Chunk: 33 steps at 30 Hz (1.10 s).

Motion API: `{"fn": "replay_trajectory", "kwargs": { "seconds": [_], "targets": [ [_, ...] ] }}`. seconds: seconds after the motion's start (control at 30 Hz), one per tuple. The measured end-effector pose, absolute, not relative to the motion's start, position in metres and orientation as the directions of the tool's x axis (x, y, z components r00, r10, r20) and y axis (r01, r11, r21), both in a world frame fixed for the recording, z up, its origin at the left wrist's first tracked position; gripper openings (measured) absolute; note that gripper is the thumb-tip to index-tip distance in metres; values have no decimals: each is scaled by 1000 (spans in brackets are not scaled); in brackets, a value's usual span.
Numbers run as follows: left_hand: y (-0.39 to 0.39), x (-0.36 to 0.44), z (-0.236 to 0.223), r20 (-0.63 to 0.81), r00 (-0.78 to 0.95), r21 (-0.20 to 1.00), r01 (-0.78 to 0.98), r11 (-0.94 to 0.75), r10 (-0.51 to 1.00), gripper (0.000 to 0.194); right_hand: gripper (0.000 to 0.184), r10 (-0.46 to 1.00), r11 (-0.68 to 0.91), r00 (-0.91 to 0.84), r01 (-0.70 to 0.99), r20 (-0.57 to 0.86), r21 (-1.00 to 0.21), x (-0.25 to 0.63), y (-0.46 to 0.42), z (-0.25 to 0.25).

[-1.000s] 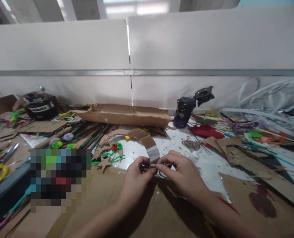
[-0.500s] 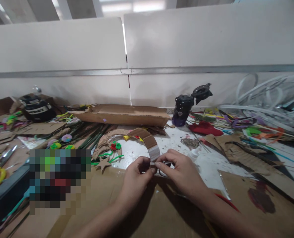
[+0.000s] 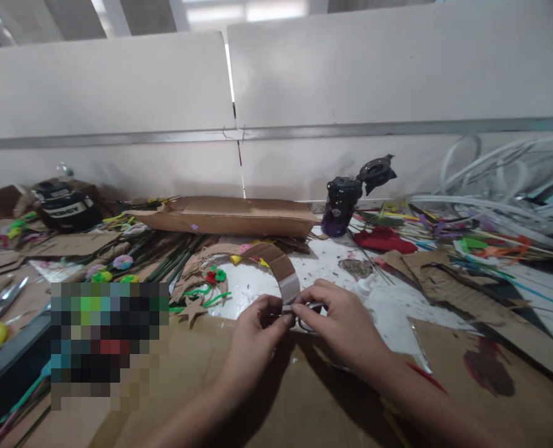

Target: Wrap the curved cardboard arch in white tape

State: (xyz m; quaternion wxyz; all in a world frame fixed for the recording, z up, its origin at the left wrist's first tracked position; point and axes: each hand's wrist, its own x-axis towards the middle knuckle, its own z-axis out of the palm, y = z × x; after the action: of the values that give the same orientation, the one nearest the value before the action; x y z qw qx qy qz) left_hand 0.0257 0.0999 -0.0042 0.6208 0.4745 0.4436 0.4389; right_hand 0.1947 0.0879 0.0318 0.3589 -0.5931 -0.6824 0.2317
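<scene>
Left hand (image 3: pixel 258 326) and right hand (image 3: pixel 342 317): fingers pinched a thin pale strip (image 3: pixel 286 308) | curved brown-and-white cardboard-like band (image 3: pixel 280 264): its lower end at the fingers, toward the desk's (image 3: pixel 246 287) near edge | change: grip barely shifted; work apparently stayed at one spot

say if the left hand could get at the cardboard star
Probably yes: nothing tall stands between the left hand and the cardboard star, though that hand is busy at the curved strip.

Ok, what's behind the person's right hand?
Behind the right hand, a white bottle partly shows on the speckled white tabletop; the hand covers the rest of the bottle and the tabletop there.
</scene>
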Motion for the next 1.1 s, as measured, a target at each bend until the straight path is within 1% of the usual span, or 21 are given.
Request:
{"fn": "replay_trajectory", "kwargs": {
  "seconds": [0.13, 0.33, 0.57, 0.73, 1.1],
  "targets": [
    [99, 26, -7, -165, 236, 965, -160, 206, 958, 24, 15, 980, 173, -35, 649, 197, -741, 194, 88, 34],
    [98, 25, -6, -158, 241, 971, -137, 194, 958, 24, 15, 981, 168, -41, 658, 189, -734, 194, 87, 34],
    [102, 24, -15, -196, 241, 963, -137, 233, 951, 27, 16, 986, 145, -34, 666, 164, -732, 193, 88, 37],
    [99, 26, -10, -192, 250, 963, -141, 232, 949, 29, 16, 987, 138, -28, 667, 161, -732, 193, 88, 37],
    [99, 27, -2, -208, 227, 965, -114, 238, 951, 26, 17, 986, 130, -17, 685, 163, -716, 193, 86, 36]
  ]
}}
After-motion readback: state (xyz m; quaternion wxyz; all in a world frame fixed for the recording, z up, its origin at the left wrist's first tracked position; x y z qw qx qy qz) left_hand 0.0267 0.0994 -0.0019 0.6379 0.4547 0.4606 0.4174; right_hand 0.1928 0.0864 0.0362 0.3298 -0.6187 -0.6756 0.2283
